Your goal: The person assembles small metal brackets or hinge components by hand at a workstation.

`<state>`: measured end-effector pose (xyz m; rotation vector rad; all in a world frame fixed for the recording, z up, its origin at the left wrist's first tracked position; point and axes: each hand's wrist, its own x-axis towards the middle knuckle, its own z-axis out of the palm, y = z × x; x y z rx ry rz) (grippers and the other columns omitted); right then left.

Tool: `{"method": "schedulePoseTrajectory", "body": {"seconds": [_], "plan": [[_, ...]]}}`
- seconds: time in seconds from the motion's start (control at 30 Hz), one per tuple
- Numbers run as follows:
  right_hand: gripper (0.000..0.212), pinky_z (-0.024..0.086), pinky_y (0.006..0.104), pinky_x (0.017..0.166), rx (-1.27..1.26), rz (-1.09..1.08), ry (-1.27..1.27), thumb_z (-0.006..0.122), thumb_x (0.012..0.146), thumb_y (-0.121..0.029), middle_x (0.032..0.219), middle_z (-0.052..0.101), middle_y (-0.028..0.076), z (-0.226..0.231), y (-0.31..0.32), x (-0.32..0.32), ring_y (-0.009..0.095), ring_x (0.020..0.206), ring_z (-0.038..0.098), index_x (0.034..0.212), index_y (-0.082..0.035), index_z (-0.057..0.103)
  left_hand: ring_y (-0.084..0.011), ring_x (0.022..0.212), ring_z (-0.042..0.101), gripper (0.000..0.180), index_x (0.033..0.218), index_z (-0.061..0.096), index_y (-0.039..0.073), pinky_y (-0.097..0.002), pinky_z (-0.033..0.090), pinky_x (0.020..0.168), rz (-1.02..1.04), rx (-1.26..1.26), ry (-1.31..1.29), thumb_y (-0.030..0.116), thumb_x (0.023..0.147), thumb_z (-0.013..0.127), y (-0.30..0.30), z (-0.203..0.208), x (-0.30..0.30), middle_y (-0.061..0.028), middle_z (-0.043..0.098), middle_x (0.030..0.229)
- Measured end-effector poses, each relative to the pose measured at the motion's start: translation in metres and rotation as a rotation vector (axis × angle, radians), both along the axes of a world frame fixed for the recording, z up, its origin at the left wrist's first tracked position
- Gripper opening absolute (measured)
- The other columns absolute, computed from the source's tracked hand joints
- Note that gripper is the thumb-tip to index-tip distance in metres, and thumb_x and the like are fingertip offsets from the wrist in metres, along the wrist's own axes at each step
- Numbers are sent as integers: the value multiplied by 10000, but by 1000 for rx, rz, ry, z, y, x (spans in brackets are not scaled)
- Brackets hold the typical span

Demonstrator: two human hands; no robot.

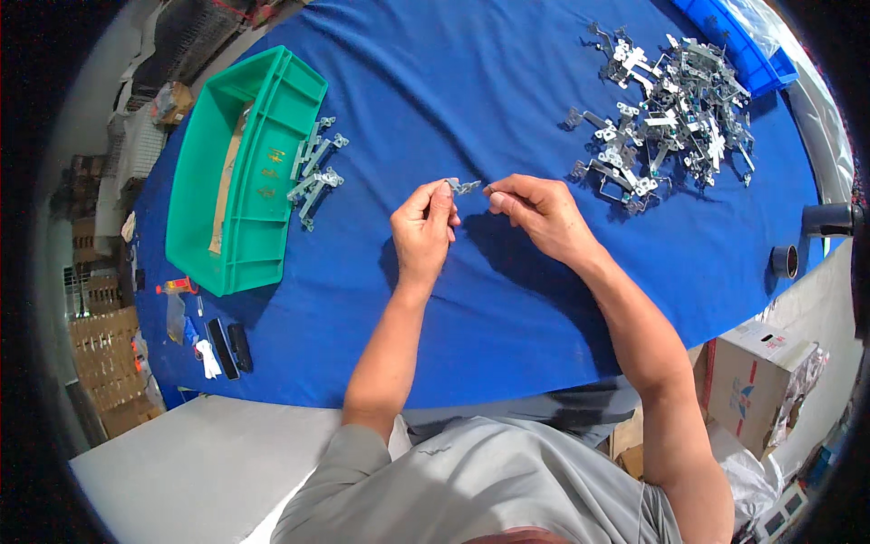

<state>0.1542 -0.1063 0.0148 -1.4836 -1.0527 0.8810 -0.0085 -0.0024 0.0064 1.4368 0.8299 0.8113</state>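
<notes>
Over the middle of the blue cloth, my left hand [422,234] pinches a small silver metal bracket [466,188] between thumb and fingertips. Its free end points toward my right hand [546,216], whose thumb and forefinger are pressed together a short way off. Whatever those right fingertips hold, if anything, is too small to make out. To the left, a few similar metal brackets [316,174] lie beside the green plastic bin [256,231]. A large heap of loose metal brackets [689,113] is spread at the far right.
The blue tablecloth [408,109] covers the table. A blue crate [770,72] stands at the far right corner, and a roll of dark tape [785,262] sits near the right edge. Small items, including a black case [239,346], lie at the near left. Below right is a cardboard box [754,385].
</notes>
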Motion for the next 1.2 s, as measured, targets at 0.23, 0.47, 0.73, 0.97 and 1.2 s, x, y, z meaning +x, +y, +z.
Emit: {"method": "schedulePoseTrajectory", "body": {"seconds": [0.23, 0.47, 0.73, 0.97, 1.2], "plan": [[203, 440, 319, 575, 27, 6, -40, 652, 949, -150, 723, 624, 97, -1, -3, -1, 128, 630, 536, 1065, 13, 689, -40, 584, 541, 241, 1054, 724, -1, -192, 406, 459, -30, 108, 50, 215, 1004, 627, -4, -2, 3, -9, 623, 748], [156, 483, 348, 600, 33, 39, -204, 640, 944, -117, 762, 635, 115, 0, -4, 5, 148, 653, 607, 1023, 11, 681, -68, 696, 548, 188, 1028, 736, 2, -222, 426, 606, -133, 412, 95, 164, 933, 719, 6, -2, -2, 5, 622, 797], [246, 528, 268, 666, -122, 70, 45, 603, 965, -81, 819, 653, 47, 6, -3, 6, 103, 720, 619, 1201, -16, 631, -140, 668, 576, 150, 952, 727, 15, -290, 450, 595, -161, 490, 72, 115, 849, 771, 4, 4, -1, -55, 642, 756], [206, 511, 255, 631, -35, 117, 245, 587, 999, -120, 893, 636, 34, -3, 0, 7, 92, 694, 597, 1147, 13, 637, -143, 684, 580, 138, 937, 720, 11, -281, 449, 603, -180, 558, 46, 95, 843, 774, 2, 5, -2, -59, 644, 766], [137, 416, 215, 523, 22, -84, 183, 594, 1006, -144, 799, 602, -9, 6, -3, 9, 45, 624, 506, 1030, -18, 639, -195, 624, 534, 151, 875, 707, 34, -337, 428, 561, -190, 689, 76, 122, 798, 802, -2, 6, 0, -57, 601, 691]]}}
